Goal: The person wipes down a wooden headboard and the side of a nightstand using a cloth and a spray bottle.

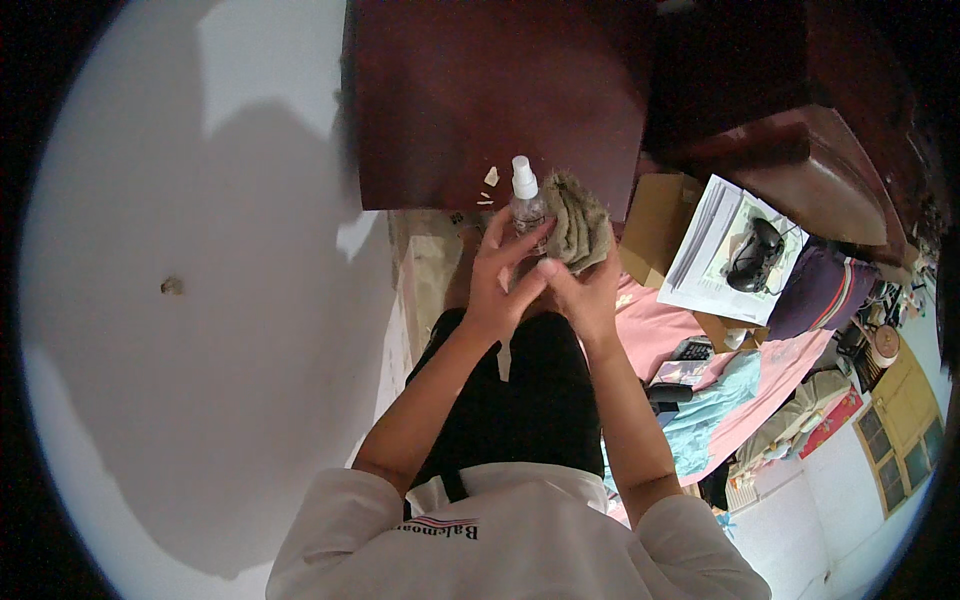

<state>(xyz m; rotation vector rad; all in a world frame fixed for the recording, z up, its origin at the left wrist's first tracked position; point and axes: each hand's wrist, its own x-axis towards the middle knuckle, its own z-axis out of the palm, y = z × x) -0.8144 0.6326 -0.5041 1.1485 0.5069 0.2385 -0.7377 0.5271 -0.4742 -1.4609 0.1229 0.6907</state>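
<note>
My left hand [497,280] is wrapped round a small clear spray bottle [527,207] with a white cap, held upright just in front of the dark red table. In my right hand [590,292] is a folded grey-brown cloth [576,222], close beside the bottle. The two hands almost meet at the thumbs, below the bottle. On the table [500,90], near its front edge, lie a few pale scraps [491,177].
A white wall [200,350] rises on the left. To the right stand a cardboard box [655,225], a stack of papers [700,260] with a black game controller [756,256] on it, and a brown leather seat [800,170]. Pink cloth [650,330] spreads below them.
</note>
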